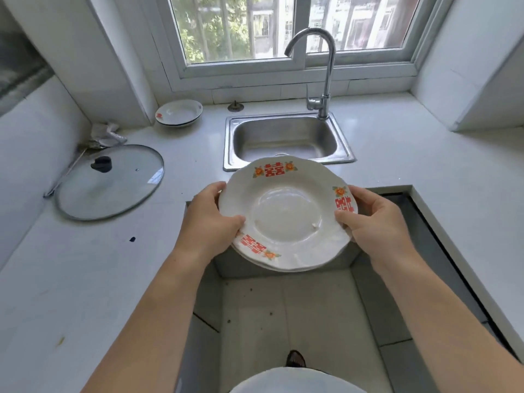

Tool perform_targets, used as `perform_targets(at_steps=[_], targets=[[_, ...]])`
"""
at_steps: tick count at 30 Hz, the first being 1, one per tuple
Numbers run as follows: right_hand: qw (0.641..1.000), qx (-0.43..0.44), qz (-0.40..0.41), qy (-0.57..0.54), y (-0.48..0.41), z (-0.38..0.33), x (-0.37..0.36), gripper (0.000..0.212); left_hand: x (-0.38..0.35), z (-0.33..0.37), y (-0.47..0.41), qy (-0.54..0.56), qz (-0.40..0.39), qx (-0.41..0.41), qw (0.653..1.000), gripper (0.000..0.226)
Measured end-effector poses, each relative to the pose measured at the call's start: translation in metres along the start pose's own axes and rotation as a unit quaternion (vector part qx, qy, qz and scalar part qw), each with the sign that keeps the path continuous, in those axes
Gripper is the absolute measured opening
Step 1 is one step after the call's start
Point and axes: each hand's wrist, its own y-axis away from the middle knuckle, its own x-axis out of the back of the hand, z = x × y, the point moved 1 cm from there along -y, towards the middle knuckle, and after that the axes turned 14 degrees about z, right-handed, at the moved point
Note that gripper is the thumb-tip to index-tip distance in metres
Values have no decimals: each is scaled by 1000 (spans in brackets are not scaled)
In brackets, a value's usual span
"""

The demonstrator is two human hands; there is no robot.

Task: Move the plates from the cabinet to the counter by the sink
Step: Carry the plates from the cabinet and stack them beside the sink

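Bright daylight comes through the window (pixel 283 26) at top centre and washes the white counter (pixel 397 154) pale. Shadows are soft and darkest in the lower middle. Mild glare sits on the plates (pixel 286 217) and the lid (pixel 113 180). Straight edges bow toward the corners, and fine detail is slightly soft.

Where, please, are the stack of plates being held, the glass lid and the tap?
stack of plates (pixel 286 214): head view, the centre well of the top plate.
glass lid (pixel 113 185): head view, the glass near its middle.
tap (pixel 329 72): head view, the upright pipe.
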Motion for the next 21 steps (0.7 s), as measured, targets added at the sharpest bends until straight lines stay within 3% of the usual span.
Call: perform_targets(at_steps=[12,21], targets=[[995,36,-88,-26,-105,-57,-84,43,-4,32,-111,3,71,11,997,42],[993,29,-111,1,-176,-74,-203,43,7,7,-235,28,85,51,995,52]])
